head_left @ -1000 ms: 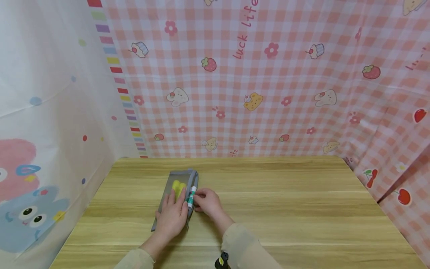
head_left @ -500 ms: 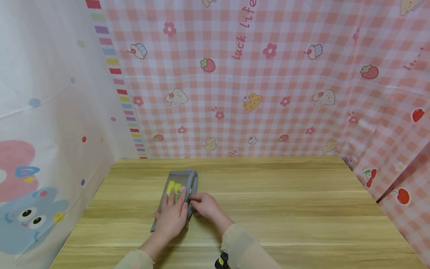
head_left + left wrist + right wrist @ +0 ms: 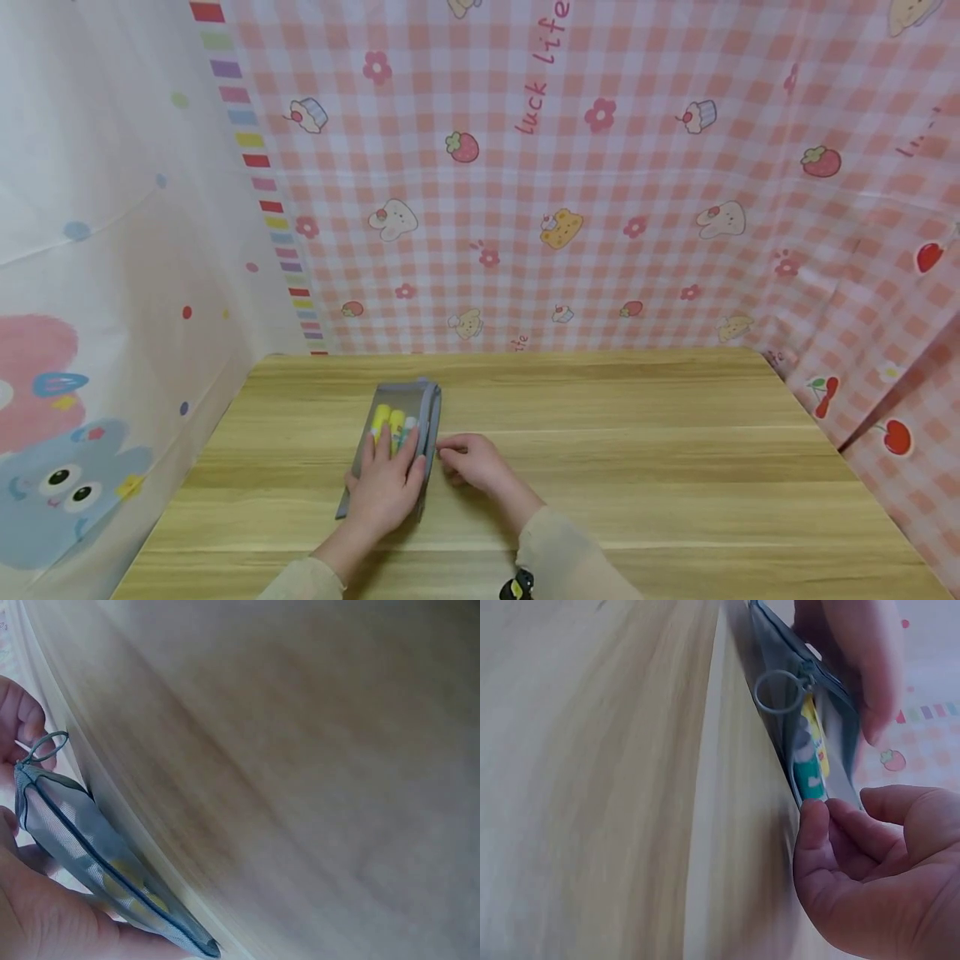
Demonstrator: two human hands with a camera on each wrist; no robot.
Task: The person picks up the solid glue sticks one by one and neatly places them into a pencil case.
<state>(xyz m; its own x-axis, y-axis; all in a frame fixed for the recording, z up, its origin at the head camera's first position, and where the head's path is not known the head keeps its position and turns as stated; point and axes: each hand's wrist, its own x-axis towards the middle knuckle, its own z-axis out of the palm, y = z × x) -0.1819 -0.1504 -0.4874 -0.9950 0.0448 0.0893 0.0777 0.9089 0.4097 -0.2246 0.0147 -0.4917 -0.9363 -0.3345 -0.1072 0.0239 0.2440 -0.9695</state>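
A grey mesh zip pouch [image 3: 401, 393] lies on the table with two yellow cylinders [image 3: 382, 417] showing through it. Beside them, inside the pouch, is a white-capped stick with a green label [image 3: 410, 427]. My left hand [image 3: 384, 493] rests over the pouch, fingers spread and mostly straight. Just right of the pouch's zip side is my right hand [image 3: 477, 464], fingers loosely bent. In the right wrist view its fingertips are right at the gaping mouth, thumb apart from them, and the green label [image 3: 810, 776] shows within. A ring pull [image 3: 66, 736] hangs from the zip end.
The wood-grain table [image 3: 637, 467] extends far to the right of the hands. A pink checked cloth [image 3: 525, 167] hangs behind it, and a white printed cloth [image 3: 150, 250] hangs on the left. A black strap [image 3: 517, 586] is at my right sleeve.
The green-labelled stick has gone from my right fingers into the pouch, next to the yellow cylinders. My right hand has drawn back slightly rightward. My left hand stays on the pouch.
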